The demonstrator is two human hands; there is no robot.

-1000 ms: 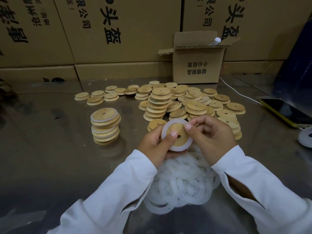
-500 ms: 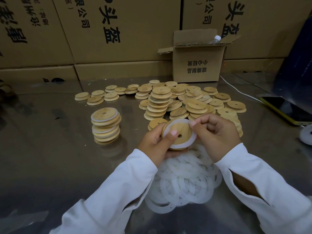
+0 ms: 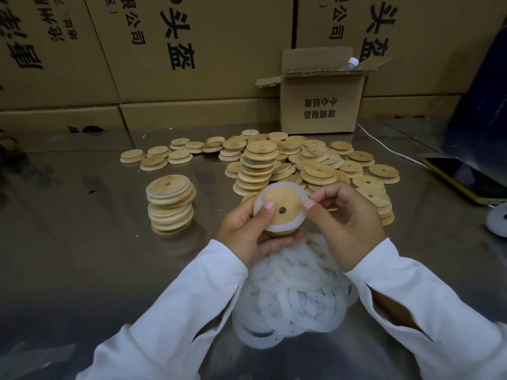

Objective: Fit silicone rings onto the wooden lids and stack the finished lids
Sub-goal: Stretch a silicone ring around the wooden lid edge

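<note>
Had open tabletop (image 3: 82, 256) to the L of the hands, out to the finished stack (image 3: 170, 207) w/ white rings showing. Had less room on the R: phone (image 3: 466, 179), white cable (image 3: 389, 149) & a round white item (image 3: 498, 223) cut off by the frame edge. Faced loose lids (image 3: 315, 160) spread just ahead of the hands. Worked on shiny, reflective metal, w/ big printed cartons (image 3: 192, 50) as back wall & a small open carton (image 3: 321, 105) w/ a bottle (image 3: 349, 63) top poking out. Held wooden lid (image 3: 285, 204) above the ring pile (image 3: 296, 292), flat face tilted up toward the cam, centre hole visible. Gripped it w/ L hand (image 3: 247, 229), thumb on the face. Pinched silicone ring (image 3: 274, 228), looped round the lid, w/ R hand (image 3: 348, 223) at the lid's R edge.
</note>
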